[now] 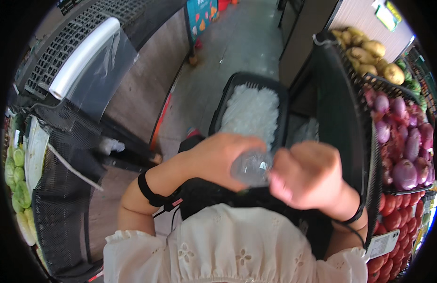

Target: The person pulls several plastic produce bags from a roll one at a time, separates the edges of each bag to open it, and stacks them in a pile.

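My left hand curls around a small, rounded bundle of clear plastic. Its glossy surface catches the light, and whether anything is inside cannot be made out. My right hand is a closed fist at the bundle's right edge, blurred, and seems to pinch its end. Just beyond both hands is a black plastic basket filled with a heap of whitish, translucent plastic pieces. The near end of the basket is hidden behind my hands.
To the left, a roll of clear plastic bags lies on a black grated rack. Potatoes, red onions and tomatoes fill the right-hand display, with a price sign by the tomatoes. A tiled aisle runs ahead.
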### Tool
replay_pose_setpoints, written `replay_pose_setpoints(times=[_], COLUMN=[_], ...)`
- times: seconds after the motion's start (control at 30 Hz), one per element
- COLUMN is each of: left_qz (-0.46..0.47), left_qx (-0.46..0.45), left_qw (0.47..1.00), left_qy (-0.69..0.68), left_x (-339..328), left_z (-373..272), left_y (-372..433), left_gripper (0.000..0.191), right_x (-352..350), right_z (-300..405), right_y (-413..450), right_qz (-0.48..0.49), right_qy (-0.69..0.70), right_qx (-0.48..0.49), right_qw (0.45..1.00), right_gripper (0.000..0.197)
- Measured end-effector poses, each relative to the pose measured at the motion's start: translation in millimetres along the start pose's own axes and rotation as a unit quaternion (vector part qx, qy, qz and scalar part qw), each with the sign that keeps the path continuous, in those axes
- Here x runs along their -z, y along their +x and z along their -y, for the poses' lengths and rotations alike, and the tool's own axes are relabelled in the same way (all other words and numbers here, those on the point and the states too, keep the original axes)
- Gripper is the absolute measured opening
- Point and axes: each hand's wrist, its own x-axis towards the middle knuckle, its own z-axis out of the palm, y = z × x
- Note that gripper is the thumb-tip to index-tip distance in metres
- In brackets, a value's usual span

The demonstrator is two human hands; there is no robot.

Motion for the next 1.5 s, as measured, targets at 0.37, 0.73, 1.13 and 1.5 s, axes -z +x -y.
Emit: replay_pose_setpoints(times=[0.37,0.73,1.13,1.5], left_qz=[0.302,-0.039,-0.212,-0.378], left_qx=[-0.032,-0.064,-0.311,-0.495], left_qw=[0.920,0.994,0.894,0.688], left_qy=[-0.246,-0.077,0.245,0.372], left_x=[23.6,83.1,135.2,153.6], left_z=[-33.5,-111.7,-223.5,-300.3], left_y=[24.9,-43.9,-95.4,-55.7], left_gripper=[0.069,0.074,0.040,0.028], right_x=[71.9,63.6,6.3,38.7], right_z=[-4.1,13.6,68.8,74.3], right_y=[26.8,8.6,-16.6,-17.0], right_qz=[-0.110,-0.305,-0.281,-0.266], right_qy=[-0.063,0.276,0.366,0.381], right_qx=[0.399,-0.091,-0.123,-0.093], right_qw=[0.908,0.907,0.878,0.881], right_gripper=[0.007,0.016,0.020,0.024])
